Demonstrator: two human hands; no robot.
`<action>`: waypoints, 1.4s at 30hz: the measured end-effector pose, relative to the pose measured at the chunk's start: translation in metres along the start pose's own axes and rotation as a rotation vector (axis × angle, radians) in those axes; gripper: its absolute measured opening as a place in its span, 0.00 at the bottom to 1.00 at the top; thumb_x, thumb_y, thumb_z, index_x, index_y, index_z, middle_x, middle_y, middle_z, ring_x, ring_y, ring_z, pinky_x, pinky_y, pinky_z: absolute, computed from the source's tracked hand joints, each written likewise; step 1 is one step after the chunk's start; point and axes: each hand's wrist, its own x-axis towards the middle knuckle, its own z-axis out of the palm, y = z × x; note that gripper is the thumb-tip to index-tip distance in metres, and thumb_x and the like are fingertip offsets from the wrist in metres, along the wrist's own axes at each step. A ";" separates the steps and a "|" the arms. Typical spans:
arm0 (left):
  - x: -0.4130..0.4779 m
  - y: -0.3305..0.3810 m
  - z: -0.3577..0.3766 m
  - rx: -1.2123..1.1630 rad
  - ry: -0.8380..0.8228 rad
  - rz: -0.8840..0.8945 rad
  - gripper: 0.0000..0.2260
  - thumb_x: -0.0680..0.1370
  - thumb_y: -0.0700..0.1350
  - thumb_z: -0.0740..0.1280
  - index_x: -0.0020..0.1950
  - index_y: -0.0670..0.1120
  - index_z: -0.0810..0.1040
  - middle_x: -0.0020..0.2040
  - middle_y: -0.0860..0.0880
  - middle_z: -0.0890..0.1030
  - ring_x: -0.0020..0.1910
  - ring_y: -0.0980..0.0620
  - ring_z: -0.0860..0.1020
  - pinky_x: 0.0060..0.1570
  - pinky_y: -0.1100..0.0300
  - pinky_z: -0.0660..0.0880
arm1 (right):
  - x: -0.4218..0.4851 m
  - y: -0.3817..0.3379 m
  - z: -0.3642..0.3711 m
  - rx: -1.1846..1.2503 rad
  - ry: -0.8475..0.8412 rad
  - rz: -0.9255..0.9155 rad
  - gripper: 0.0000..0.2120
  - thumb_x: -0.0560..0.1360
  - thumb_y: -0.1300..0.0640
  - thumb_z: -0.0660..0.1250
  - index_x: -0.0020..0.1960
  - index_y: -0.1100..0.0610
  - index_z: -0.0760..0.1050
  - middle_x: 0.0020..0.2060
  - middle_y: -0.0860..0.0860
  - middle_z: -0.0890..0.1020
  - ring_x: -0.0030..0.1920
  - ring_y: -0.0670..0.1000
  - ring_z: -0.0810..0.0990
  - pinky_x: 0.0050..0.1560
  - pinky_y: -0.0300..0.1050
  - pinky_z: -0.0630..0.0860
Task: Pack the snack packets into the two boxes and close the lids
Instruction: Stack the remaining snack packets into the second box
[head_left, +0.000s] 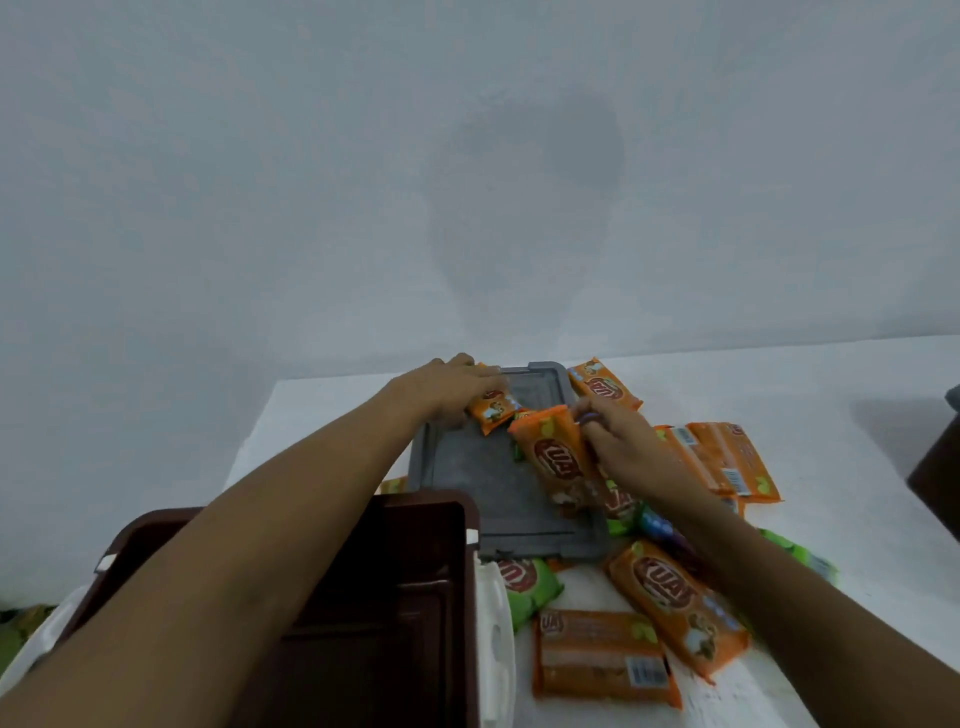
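Note:
An open dark brown box (447, 597) stands at the near left, its inside in view under my left forearm. Beyond it a grey lid (467, 478) lies flat on the white table. My left hand (447, 387) reaches to the lid's far left corner and grips a small orange packet (493, 410). My right hand (618, 441) holds a longer orange packet (556, 462) above the lid. Several orange packets (670, 597) and green packets (524, 582) lie scattered to the right and in front of the lid.
The white table (831, 395) ends at a pale wall behind. A dark object (940, 467) sits at the right edge. A white lid or panel (496, 639) leans by the brown box's right side.

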 end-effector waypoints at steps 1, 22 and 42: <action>0.003 -0.001 0.001 -0.010 -0.013 0.016 0.34 0.75 0.44 0.70 0.77 0.55 0.57 0.78 0.52 0.60 0.72 0.45 0.60 0.62 0.46 0.68 | 0.002 0.000 -0.001 0.031 0.003 0.076 0.10 0.80 0.62 0.56 0.47 0.51 0.74 0.39 0.48 0.79 0.38 0.48 0.80 0.34 0.41 0.77; -0.020 -0.032 0.001 -0.275 0.203 -0.032 0.26 0.71 0.55 0.74 0.63 0.45 0.69 0.55 0.47 0.73 0.52 0.47 0.74 0.48 0.54 0.71 | -0.008 -0.041 0.074 -0.582 -0.162 0.003 0.45 0.63 0.24 0.65 0.71 0.50 0.61 0.69 0.52 0.64 0.66 0.56 0.71 0.58 0.58 0.74; -0.244 -0.040 -0.029 -0.672 0.286 -0.132 0.05 0.83 0.50 0.57 0.58 0.54 0.67 0.46 0.51 0.76 0.44 0.52 0.75 0.42 0.55 0.70 | -0.058 -0.153 0.029 0.337 -0.297 0.136 0.04 0.75 0.59 0.68 0.48 0.59 0.77 0.36 0.55 0.82 0.32 0.51 0.79 0.33 0.42 0.74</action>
